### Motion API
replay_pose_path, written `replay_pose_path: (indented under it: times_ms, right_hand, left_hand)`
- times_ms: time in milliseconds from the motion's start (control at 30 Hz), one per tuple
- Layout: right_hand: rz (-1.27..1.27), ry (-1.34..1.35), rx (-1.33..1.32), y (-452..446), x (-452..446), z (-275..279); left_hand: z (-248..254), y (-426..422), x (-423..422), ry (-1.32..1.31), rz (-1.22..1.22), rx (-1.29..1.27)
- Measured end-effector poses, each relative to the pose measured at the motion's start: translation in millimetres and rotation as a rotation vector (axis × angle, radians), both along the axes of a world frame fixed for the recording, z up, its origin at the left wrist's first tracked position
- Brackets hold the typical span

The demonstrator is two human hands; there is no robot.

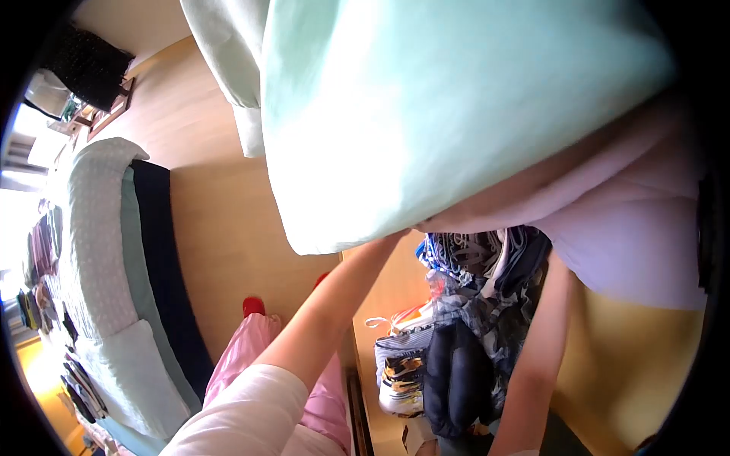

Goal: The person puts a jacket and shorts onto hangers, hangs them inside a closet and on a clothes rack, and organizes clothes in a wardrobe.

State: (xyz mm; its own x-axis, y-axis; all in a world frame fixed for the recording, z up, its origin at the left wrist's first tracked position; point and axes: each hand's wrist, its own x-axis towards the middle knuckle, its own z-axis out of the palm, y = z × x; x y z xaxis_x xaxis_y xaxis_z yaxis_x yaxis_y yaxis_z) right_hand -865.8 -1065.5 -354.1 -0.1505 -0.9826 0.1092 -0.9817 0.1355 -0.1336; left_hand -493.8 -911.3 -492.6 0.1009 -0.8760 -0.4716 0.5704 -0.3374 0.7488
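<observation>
A large mint-green garment hangs close in front of me, its white-edged sleeve at the left. Beneath its lower edge goes my left forearm; the wrist touches the hem and the fingers are hidden. Beside it hang a pinkish garment and a lavender one. My right forearm reaches up behind the lavender cloth, which covers the hand. Between my arms lie folded dark clothes, a patterned folded piece, sheer grey fabric and a rolled stack.
The clothes lie on a light wooden shelf with a dark front edge. A bed with pale bedding stands at the left across the wooden floor. A dark garment is at the far upper left. My red slipper shows below.
</observation>
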Motion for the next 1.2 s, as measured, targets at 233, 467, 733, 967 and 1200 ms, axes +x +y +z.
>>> replay_pose_path:
  times_ms: [233,467,733,967,1200]
  right_hand:
    - [0.101,0.024,0.159,28.3,33.4,-52.6]
    - [0.324,-0.008,0.239,63.0,90.7,-83.9]
    - [0.527,-0.059,0.194,170.7,264.5,19.2]
    - [0.424,-0.178,0.320,174.7,247.0,-10.3]
    - [0.338,-0.093,0.536,221.0,294.4,38.1]
  left_hand:
    - [18.2,33.4,-28.8,0.118,-0.035,-0.010]
    - [7.1,113.4,-3.5,0.297,0.316,0.121]
    - [-19.7,212.3,52.7,0.574,0.534,0.113]
    - [-25.0,205.2,60.6,0.417,0.449,0.180]
    - [29.0,232.8,58.5,0.420,0.301,-0.037]
